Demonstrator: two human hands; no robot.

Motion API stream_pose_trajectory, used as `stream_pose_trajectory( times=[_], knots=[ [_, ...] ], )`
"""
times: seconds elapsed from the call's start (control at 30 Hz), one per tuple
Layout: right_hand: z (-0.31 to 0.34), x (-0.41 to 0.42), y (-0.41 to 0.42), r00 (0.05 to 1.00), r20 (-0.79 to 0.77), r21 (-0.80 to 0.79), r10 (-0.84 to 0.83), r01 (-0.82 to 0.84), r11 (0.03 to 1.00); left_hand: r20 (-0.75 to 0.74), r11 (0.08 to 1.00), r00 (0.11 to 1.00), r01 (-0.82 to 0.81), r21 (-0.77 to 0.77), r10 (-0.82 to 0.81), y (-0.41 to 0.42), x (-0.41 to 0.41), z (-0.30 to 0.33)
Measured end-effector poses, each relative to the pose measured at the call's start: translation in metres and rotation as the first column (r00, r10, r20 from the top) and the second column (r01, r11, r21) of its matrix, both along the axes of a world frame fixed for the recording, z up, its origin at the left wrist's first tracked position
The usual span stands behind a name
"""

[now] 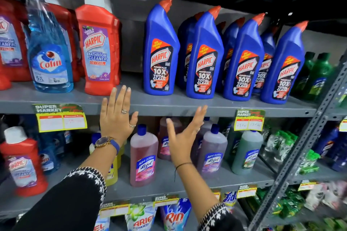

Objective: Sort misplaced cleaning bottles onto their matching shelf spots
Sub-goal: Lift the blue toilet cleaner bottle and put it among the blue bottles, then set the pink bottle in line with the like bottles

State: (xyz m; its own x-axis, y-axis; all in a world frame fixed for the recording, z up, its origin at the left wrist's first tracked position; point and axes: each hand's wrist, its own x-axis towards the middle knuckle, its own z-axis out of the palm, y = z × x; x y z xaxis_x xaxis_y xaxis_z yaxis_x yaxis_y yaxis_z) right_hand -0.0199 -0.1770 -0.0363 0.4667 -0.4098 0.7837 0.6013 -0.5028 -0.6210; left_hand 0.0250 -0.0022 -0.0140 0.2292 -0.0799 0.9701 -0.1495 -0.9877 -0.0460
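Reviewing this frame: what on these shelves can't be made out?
Head view only:
- Left price tag: figures too faint to read.
- Red bottle at far left: cut off by the frame edge.
- Yellow bottle: mostly hidden behind the left hand and wrist.
- Green packets, lower right: blurred.

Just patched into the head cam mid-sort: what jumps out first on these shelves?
The row of blue Harpic toilet cleaner bottles with orange caps fills the right of the upper shelf, and red Harpic bathroom cleaner bottles stand at its left. A lone blue Colin spray bottle sits among the red ones, looking out of place. Both hands are empty and open in front of the shelf edge, left hand and right hand.
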Motion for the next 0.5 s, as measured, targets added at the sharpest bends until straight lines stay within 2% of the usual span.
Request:
stream_pose_trajectory(
  times=[0.1,0.2,0.33,0.43,0.5],
  knots=[
    [-0.036,-0.002,0.025,0.981,-0.155,0.019,0.116,-0.114,0.993,0.010,1.000,1.000,0.002,0.001,-0.002,0.000,0.000,0.000],
    [-0.058,0.010,0.043,0.910,-0.352,0.028,0.219,-0.224,0.974,0.020,1.000,1.000,-0.016,0.013,0.015,0.000,0.001,-0.001],
    [-0.072,0.034,0.068,0.725,-0.675,-0.010,0.139,-0.198,0.980,0.049,0.999,0.998,-0.028,0.024,0.027,0.001,0.002,0.000],
    [-0.088,0.043,0.077,0.607,-0.781,0.035,0.148,-0.194,0.980,0.051,0.998,0.998,-0.044,0.033,0.042,0.000,0.003,0.000],
    [-0.098,0.046,0.080,0.616,-0.776,0.041,0.139,-0.170,0.985,0.050,0.998,0.997,-0.053,0.038,0.051,0.001,0.004,-0.002]
  ],
)
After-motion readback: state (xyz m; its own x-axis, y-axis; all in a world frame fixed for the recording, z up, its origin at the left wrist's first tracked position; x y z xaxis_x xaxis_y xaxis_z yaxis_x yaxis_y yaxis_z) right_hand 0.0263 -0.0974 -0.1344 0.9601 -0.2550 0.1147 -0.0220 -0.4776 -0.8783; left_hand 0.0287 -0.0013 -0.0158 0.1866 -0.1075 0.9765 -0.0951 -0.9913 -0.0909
